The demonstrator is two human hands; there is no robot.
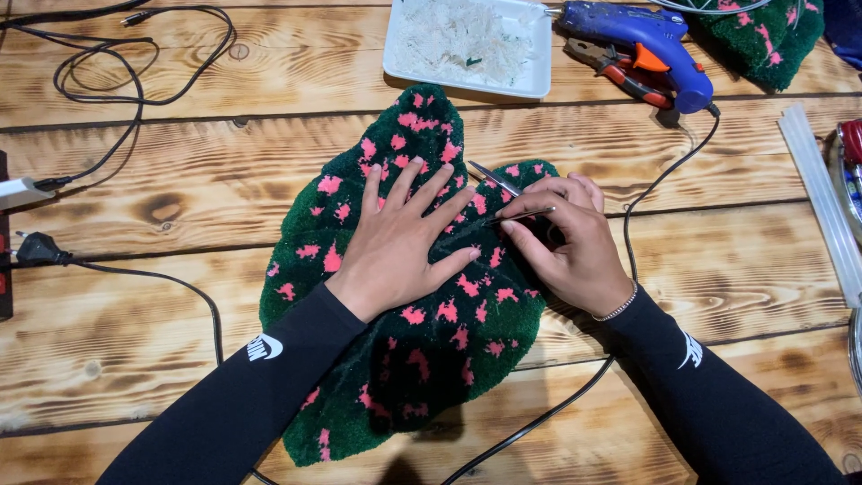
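Left hand (401,236) flat, palm down, fingers (435,190) spread and released, pressing on the leaf-shaped tufted rug piece (422,350), dark green with pink flecks, lying mid-table (180,180). Right hand (567,241) just beside it, fingers curled and grasping small scissors (503,184), blades parted over the pile near the notch at the rug's upper edge. Both forearms in black sleeves. Behind: white rectangular tray (539,54) holding pale fibre scraps; blue glue gun (642,40) beside it; black cord (655,180) trails past the right wrist.
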